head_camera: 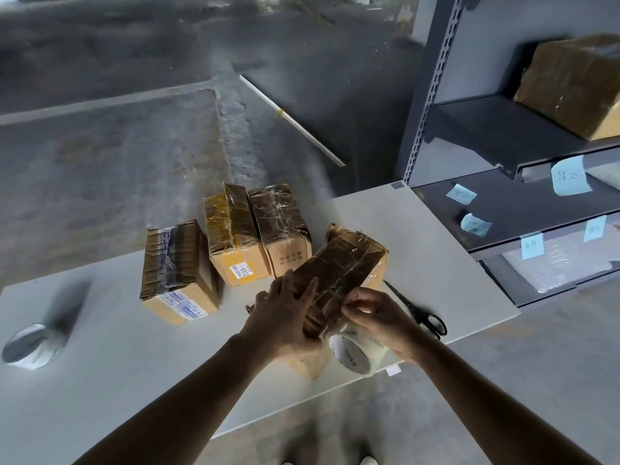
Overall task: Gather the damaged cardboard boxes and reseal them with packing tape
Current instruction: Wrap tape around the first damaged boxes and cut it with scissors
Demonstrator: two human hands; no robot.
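A crumpled, taped cardboard box (349, 263) lies tilted on the white table (134, 364) in front of me. My left hand (285, 317) lies on its near end with the fingers spread flat. My right hand (375, 317) pinches the clear tape at the box's near edge, and the roll of clear packing tape (355, 350) hangs under that hand. Three more taped boxes stand in a row behind: one on the left (177, 273), one in the middle (235, 243), one on the right (281, 229).
Black scissors (419, 312) lie on the table to the right of the box. A second tape roll (32, 345) sits at the table's left edge. Grey metal shelving (503, 129) with a large box (577, 85) and blue notes stands at the right.
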